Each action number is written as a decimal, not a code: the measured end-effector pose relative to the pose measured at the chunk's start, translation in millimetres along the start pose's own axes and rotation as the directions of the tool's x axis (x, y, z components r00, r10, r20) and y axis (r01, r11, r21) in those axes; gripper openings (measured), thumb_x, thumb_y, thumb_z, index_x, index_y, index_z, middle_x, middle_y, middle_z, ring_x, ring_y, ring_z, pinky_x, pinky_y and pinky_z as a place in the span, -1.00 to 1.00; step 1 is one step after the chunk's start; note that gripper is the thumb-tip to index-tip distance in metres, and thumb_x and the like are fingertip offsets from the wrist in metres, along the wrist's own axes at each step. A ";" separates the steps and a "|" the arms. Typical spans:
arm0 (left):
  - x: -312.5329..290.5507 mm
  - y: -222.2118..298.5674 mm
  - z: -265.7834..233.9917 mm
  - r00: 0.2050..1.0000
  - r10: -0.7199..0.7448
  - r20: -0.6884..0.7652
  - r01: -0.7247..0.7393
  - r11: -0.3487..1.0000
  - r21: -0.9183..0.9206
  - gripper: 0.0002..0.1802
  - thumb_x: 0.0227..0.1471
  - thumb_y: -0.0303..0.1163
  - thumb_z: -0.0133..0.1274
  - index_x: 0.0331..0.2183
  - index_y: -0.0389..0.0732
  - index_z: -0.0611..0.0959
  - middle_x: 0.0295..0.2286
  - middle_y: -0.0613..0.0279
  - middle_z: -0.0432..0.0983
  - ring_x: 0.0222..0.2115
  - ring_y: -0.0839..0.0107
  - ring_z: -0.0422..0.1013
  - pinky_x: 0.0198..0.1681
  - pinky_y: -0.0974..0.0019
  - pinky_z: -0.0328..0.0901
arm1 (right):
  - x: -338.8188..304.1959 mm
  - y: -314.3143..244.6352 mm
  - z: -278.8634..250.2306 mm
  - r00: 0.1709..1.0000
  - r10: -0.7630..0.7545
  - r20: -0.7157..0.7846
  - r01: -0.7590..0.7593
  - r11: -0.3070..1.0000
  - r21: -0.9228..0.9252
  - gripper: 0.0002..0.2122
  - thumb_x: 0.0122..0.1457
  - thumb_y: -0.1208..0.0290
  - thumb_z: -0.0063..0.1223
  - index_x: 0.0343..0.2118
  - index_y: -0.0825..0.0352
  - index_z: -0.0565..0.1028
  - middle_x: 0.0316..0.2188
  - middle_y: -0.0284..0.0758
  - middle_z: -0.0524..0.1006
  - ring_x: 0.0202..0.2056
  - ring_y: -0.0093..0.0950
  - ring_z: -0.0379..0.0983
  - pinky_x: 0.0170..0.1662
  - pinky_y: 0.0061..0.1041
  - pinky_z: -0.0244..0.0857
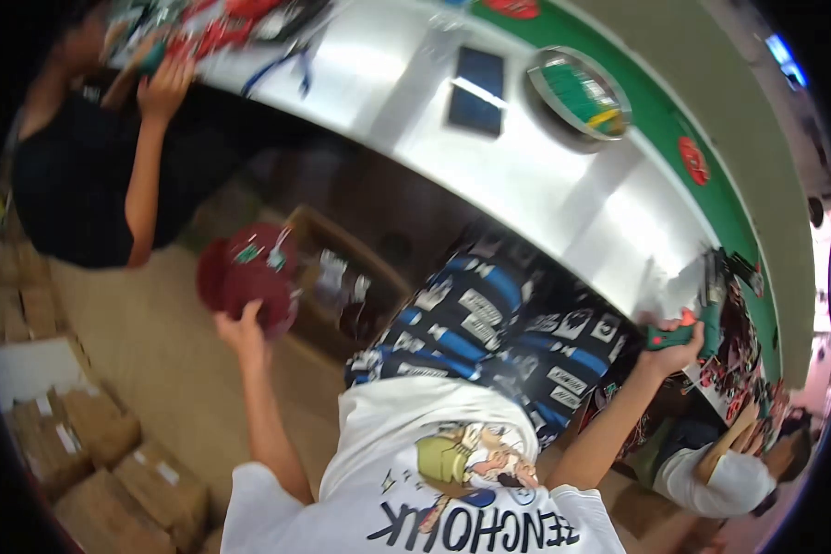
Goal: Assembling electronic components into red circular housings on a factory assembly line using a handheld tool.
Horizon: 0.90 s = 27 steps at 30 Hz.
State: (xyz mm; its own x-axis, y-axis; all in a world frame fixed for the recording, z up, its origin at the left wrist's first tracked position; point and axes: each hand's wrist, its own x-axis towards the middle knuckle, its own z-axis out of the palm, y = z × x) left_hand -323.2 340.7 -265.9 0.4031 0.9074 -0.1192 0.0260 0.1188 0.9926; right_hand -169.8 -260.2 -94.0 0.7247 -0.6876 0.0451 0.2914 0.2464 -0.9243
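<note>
My left hand is closed on the near rim of a maroon round plastic piece, low on the left beside the table. Small shiny and green bits show on top of it; blur hides whether it is a basin or a stool. My right hand is wrapped round a green tool with red parts, over the table's near edge at the right. Its exact kind is too blurred to tell. More dark green pieces lie just beyond that hand.
The long metal table bears a round steel tray of green and yellow pieces, a dark blue flat pad and blue-handled pliers. An open carton stands below. Co-workers sit left and right; cardboard boxes fill the lower left.
</note>
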 end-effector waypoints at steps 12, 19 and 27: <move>-109.8 245.3 269.5 0.601 0.131 0.788 -0.197 0.980 -0.012 -0.40 -0.30 -0.62 0.25 -0.09 -0.36 0.50 -0.20 0.12 0.54 -0.21 0.32 0.50 -0.10 0.27 0.42 | -9.6 -32.0 7.6 0.980 0.006 -0.198 0.028 0.985 0.168 -0.70 0.26 0.21 -0.17 -0.28 0.41 0.43 -0.71 -0.36 0.31 -0.71 -0.51 0.24 -0.59 -0.52 0.19; -260.1 212.4 474.1 -0.131 0.049 0.990 -0.400 0.911 -0.098 -0.32 -0.37 -0.38 0.27 -0.07 -0.32 0.54 -0.25 -0.05 0.59 -0.22 0.12 0.53 -0.10 0.22 0.39 | 2.7 -34.8 1.1 0.949 -0.207 -0.237 0.234 0.968 0.094 -0.71 0.23 0.25 -0.17 -0.26 0.43 0.42 -0.68 -0.30 0.37 -0.73 -0.51 0.24 -0.62 -0.50 0.23; -335.4 196.6 560.6 -0.350 -0.162 0.923 -0.693 0.707 -0.139 -0.43 -0.20 -0.08 0.26 -0.13 -0.19 0.63 -0.27 -0.06 0.61 -0.22 0.07 0.53 -0.15 0.17 0.39 | 8.4 -29.7 -8.6 0.927 -0.139 -0.349 0.186 0.977 0.103 -0.68 0.24 0.21 -0.20 -0.27 0.43 0.41 -0.77 -0.30 0.31 -0.75 -0.50 0.21 -0.63 -0.50 0.19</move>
State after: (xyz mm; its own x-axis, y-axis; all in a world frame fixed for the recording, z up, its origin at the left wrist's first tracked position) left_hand 59.6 -166.3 -17.3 0.6988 -0.7088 -0.0963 -0.3882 -0.4889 0.7812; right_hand -177.7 -279.2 -69.5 0.4134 -0.9098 0.0382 0.4839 0.1839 -0.8556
